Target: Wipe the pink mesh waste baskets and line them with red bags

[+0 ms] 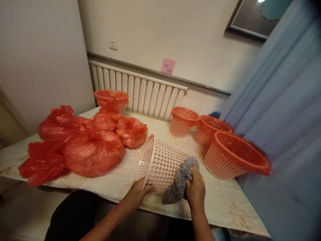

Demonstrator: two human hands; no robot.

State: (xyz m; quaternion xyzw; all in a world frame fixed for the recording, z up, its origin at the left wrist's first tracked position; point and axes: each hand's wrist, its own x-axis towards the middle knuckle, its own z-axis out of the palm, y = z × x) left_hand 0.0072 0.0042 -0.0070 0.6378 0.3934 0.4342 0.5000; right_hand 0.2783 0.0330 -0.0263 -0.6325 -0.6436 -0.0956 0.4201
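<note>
A pale pink perforated plastic wastebasket (164,162) lies tilted on its side above the table, its open rim facing left. My left hand (140,190) is closed on the lower part of that rim, thumb outside. In my right hand (196,187) is a bunched grey cloth (181,180), pressed against the basket near its base. The cloth's lower end hangs below the basket. Fingers of the right hand are partly hidden by the cloth.
Tied red plastic bags (94,154) are heaped on the left of the covered table (220,207). Red-lined baskets stand at the right, among them a large one (225,160), with another (111,97) behind the bags. A radiator (142,90) and blue curtain (283,134) border the table.
</note>
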